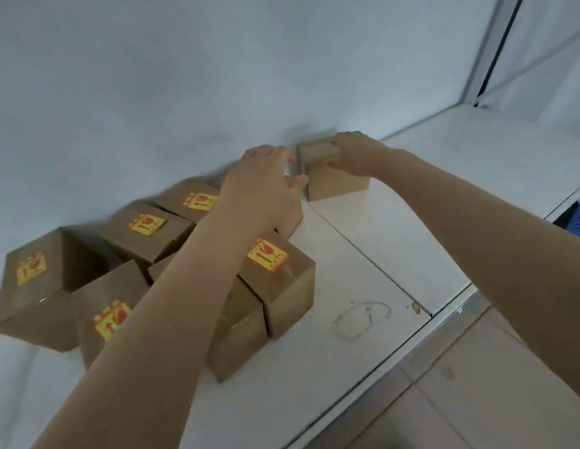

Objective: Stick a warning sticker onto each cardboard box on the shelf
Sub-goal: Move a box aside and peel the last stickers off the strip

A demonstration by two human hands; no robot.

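Grip: right hand (353, 153) lies over the top of the plain box (337, 186), with fingers curled across the upper face and thumb on the near side, clasping it.
Other hand: left hand (262, 186) is just left of that box, its back to the camera and its thumb tip near the box's front corner. The fingers are hidden and blurred, so I cannot tell whether they hold anything.
Box position: at the back of the shelf (363, 241), close to the wall (185, 76) and set apart from the other boxes.
Box heading: it sits flat with one vertical corner edge turned toward the camera. It looks roughly cubic, with no clear long axis, and a paler strip runs across its top.
Box label: no sticker shows on its visible faces.
Neighbours: stickered boxes (282, 296) are huddled to the left, touching, at mixed angles and some tilted.
Stickers (267, 255): yellow squares with red arrows and a glass symbol, each turned a different way. No wording is legible.
Shelf surface: white, with a faint ring mark (361, 319) near the front edge.
Below: grey tiled floor (476, 384).
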